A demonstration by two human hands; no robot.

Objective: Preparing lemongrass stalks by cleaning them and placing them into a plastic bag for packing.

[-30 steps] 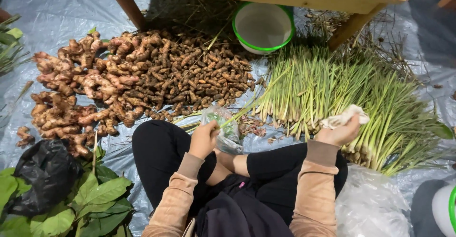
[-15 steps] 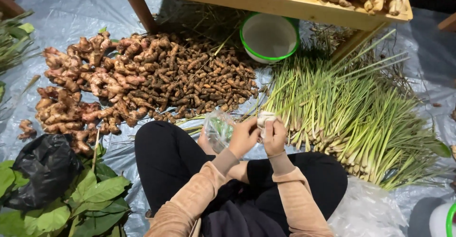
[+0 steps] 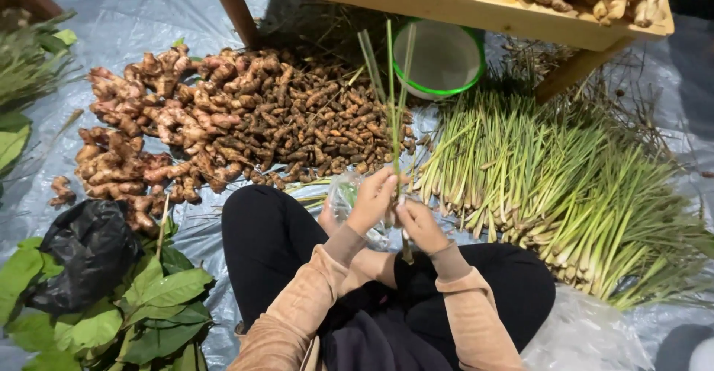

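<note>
Over the lap, left hand (image 3: 372, 201) and right hand (image 3: 418, 224) both grip upright lemongrass stalks (image 3: 392, 103), likely light, stiff, best held near the base.

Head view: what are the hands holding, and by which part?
Both hands, left hand and right hand, grip a few lemongrass stalks near their lower ends, upright.

A few long, thin, pale green lemongrass stalks (image 3: 392, 110) stand nearly upright, held together as a small bunch approx. at centre frame. Their lower ends sit w/ the person's hands, above the lap; the tops fan slightly apart toward the wooden table edge. A small, crumpled clear plastic bag (image 3: 345, 196) w/ green bits showing through lies just left of the stalks' base, touching the left hand, partly hidden by it.
</note>
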